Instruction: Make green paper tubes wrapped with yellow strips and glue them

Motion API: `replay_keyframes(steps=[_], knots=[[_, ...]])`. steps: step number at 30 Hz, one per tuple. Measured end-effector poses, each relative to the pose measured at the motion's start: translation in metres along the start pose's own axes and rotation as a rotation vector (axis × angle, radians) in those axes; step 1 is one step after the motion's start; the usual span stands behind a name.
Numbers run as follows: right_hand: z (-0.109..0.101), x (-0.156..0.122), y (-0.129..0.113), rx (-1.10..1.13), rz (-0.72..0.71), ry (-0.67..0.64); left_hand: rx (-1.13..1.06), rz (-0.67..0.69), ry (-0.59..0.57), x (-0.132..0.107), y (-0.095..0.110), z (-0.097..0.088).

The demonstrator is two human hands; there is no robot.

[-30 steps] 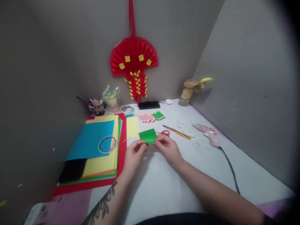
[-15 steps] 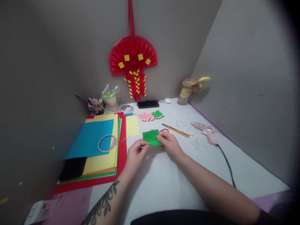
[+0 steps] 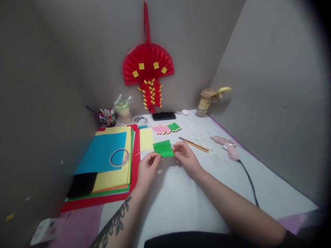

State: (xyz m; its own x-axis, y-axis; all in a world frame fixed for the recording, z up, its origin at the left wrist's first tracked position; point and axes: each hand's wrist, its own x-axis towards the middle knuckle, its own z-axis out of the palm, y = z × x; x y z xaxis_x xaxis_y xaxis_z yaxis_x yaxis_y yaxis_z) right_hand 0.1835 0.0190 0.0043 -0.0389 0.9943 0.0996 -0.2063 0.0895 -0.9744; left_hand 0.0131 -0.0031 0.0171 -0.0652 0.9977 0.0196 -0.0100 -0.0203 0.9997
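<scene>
Above the white table cover I hold a small green paper rectangle (image 3: 163,148) in front of me. My left hand (image 3: 150,166) pinches it at the lower left corner, thumb against the curled fingers. At the opposite edge my right hand (image 3: 186,159) has its thumb and fingers closed on the paper's right side. Just beyond lies a yellow paper sheet (image 3: 146,138). Small rolled paper tubes lie in a row farther back, pink ones (image 3: 161,129) and green ones (image 3: 174,127) with yellow ends. Scissors behind the paper are mostly hidden by it and my right hand.
Coloured paper sheets (image 3: 103,148) are stacked at left, a tape roll (image 3: 119,157) on top. A craft knife (image 3: 193,144), paper scraps (image 3: 204,139) and a pink glue gun (image 3: 227,146) lie at right. A phone (image 3: 163,116) and cup (image 3: 205,101) stand behind. A red fan (image 3: 148,62) hangs on the wall.
The green paper has shifted slightly left and up and turned a little. My right hand's grip has moved from over its face to its right edge.
</scene>
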Motion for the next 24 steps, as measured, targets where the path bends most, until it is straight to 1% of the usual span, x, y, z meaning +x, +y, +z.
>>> replay_keyframes(steps=[2, 4, 10, 14, 17, 20, 24], knots=[[-0.001, -0.001, 0.001, -0.005, -0.039, -0.063, -0.055, -0.038, 0.014, 0.002, -0.003, 0.000], [-0.001, -0.001, 0.002, -0.054, -0.049, -0.103, -0.102, -0.064, 0.014, 0.003, -0.006, 0.000], [0.002, -0.002, 0.001, -0.064, 0.000, -0.070, -0.155, -0.094, -0.009, 0.002, -0.011, 0.002], [0.005, -0.003, -0.001, -0.096, 0.030, -0.052, -0.097, -0.096, -0.022, 0.002, -0.011, 0.003], [0.006, -0.004, 0.003, -0.094, 0.047, -0.087, -0.027, -0.103, -0.031, 0.001, -0.008, 0.004], [0.007, -0.005, 0.009, -0.100, 0.017, -0.110, -0.005, -0.109, -0.033, 0.000, -0.004, 0.005], [0.010, -0.006, 0.009, -0.078, 0.039, -0.069, 0.019, -0.119, -0.028, -0.001, -0.002, 0.006]])
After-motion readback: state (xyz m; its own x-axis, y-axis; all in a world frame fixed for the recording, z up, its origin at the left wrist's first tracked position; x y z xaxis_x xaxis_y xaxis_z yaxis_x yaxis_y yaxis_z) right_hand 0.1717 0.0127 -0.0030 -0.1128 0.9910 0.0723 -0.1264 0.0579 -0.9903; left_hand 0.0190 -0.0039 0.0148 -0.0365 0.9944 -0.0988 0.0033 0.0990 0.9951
